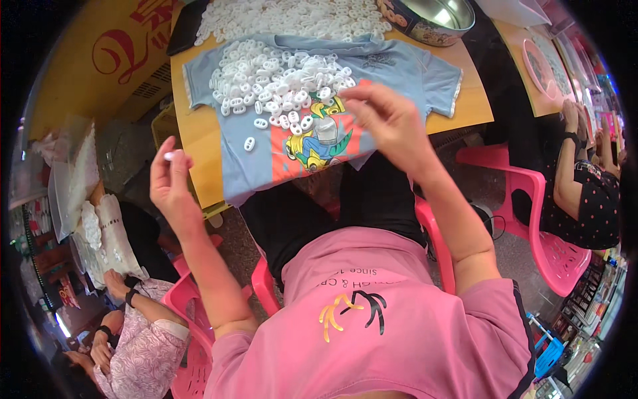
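Raised beside the table's left edge, my left hand (174, 183) is closed, pinching a small white plastic piece (170, 156) between thumb and fingers. My right hand (392, 126) hovers over the right side of a blue T-shirt (246, 156), its thumb and fingers slightly apart and nothing visible between them. On the shirt, which has a colourful cartoon print (319, 143), lies a heap of white oval plastic pieces with holes (266, 76). Several loose ones lie nearer me, including a single oval piece (249, 143) at the left.
A larger spread of white pieces (292, 20) covers the far part of the yellow table (475, 106). At the far right stands a round metal tin (438, 23). People sit at both sides, near a pink chair (531, 193) on the right and a pink basket (538, 66).
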Motion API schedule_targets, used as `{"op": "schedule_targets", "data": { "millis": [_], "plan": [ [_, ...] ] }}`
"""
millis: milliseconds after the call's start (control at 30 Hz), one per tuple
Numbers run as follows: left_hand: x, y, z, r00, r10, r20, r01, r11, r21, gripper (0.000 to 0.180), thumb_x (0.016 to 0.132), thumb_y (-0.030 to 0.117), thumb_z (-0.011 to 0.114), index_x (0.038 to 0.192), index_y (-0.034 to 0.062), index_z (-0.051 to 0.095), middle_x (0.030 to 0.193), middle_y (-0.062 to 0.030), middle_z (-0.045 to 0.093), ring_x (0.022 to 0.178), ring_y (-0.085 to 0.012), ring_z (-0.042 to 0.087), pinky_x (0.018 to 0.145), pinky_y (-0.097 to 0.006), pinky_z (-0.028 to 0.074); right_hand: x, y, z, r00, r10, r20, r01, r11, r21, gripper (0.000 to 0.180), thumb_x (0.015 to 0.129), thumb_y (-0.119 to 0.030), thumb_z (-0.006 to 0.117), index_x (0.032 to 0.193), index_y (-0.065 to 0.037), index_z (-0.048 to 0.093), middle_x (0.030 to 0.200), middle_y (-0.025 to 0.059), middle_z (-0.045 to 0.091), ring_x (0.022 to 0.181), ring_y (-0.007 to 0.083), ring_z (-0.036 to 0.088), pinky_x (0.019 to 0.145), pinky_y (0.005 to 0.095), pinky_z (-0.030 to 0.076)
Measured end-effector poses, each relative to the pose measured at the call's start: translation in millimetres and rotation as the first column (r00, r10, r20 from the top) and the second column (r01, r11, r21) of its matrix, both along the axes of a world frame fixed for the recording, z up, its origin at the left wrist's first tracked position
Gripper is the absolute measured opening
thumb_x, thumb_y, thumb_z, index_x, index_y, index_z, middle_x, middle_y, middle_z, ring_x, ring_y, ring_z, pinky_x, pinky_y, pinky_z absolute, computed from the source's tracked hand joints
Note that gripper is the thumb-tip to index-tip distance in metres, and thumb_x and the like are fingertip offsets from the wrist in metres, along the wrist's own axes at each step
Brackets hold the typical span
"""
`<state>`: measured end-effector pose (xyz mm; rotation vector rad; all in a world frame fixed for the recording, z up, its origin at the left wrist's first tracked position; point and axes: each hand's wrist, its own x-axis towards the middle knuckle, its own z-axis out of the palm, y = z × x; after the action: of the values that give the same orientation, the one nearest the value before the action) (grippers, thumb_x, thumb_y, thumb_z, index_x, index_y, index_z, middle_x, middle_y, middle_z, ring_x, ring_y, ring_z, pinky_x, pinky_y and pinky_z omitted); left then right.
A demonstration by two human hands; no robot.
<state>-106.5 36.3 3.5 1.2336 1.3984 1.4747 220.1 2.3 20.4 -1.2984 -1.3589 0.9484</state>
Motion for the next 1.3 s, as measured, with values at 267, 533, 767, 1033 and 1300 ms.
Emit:
{"op": "schedule_targets", "data": {
  "millis": [267, 533, 767, 1033, 1300],
  "plan": [
    [-94, 20, -61, 0.762, 0.297, -0.576, -0.33, 0.943, 0.049, 0.053, 0.089, 0.021, 0.069, 0.133, 0.0004, 0.049, 0.132, -0.0154, 0.045, 0.116, -0.0233, 0.049, 0.097, -0.034, 0.042, 29, 23, -22, 0.824, -0.158, 0.545, 0.025, 0.97, 0.243, 0.014, 0.084, -0.008, 0.068, 0.097, -0.004, 0.07, 0.09, 0.0074, 0.065, 0.066, 0.0163, 0.059, 0.061, 0.027, 0.048],
    [22, -7, -11, 0.843, 0.186, -0.504, -0.051, 0.961, 0.271, 0.038, 0.091, 0.006, 0.061, 0.128, 0.0019, 0.053, 0.127, -0.0115, 0.05, 0.116, -0.022, 0.051, 0.094, -0.033, 0.045, 13, 34, -27, 0.708, -0.255, 0.658, -0.025, 0.922, 0.385, 0.013, 0.08, -0.014, 0.072, 0.09, -0.007, 0.069, 0.091, 0.0077, 0.064, 0.074, 0.0245, 0.064, 0.064, 0.0338, 0.05],
    [102, -25, 0, 0.88, -0.159, -0.447, 0.301, 0.915, 0.267, 0.032, 0.086, -0.002, 0.064, 0.118, 0.0027, 0.06, 0.109, -0.012, 0.058, 0.094, -0.0206, 0.059, 0.075, -0.03, 0.051, 15, 31, -31, 0.708, -0.287, 0.645, -0.071, 0.88, 0.47, 0.01, 0.08, -0.013, 0.072, 0.086, -0.007, 0.067, 0.084, 0.0061, 0.063, 0.075, 0.025, 0.064, 0.064, 0.0338, 0.05],
    [146, -20, -6, 0.863, -0.316, -0.395, 0.447, 0.842, 0.303, 0.031, 0.082, -0.006, 0.063, 0.112, 0.0024, 0.062, 0.104, -0.0128, 0.059, 0.082, -0.0214, 0.061, 0.064, -0.029, 0.051, 14, 35, -31, 0.687, -0.262, 0.678, -0.092, 0.894, 0.439, 0.012, 0.08, -0.015, 0.071, 0.089, -0.008, 0.068, 0.083, 0.0062, 0.063, 0.074, 0.0246, 0.064, 0.062, 0.0334, 0.051],
    [157, -17, -13, 0.886, -0.409, -0.217, 0.443, 0.886, 0.136, 0.024, 0.088, 0.0, 0.061, 0.111, 0.0021, 0.062, 0.096, -0.0094, 0.062, 0.079, -0.016, 0.061, 0.067, -0.027, 0.05, 13, 24, -15, 0.956, 0.055, 0.288, -0.052, 0.998, -0.017, 0.014, 0.085, -0.012, 0.069, 0.096, -0.003, 0.067, 0.085, 0.0027, 0.066, 0.071, 0.0106, 0.061, 0.06, 0.0254, 0.048]
  ]
}}
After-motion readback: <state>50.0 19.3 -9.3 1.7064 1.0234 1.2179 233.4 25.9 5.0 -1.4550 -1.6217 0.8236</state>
